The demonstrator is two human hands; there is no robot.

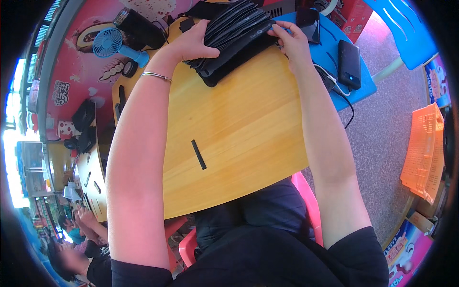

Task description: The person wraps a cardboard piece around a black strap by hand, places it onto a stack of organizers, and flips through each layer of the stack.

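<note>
At the far end of the yellow wooden worktop, a fanned stack of flat black sleeves lies under both hands. The left hand presses its near edge, grip closed over it; the right hand pinches the far corner. A black strip lies mid-worktop (well apart). A blue handheld fan and black power bank flank the stack.
</note>
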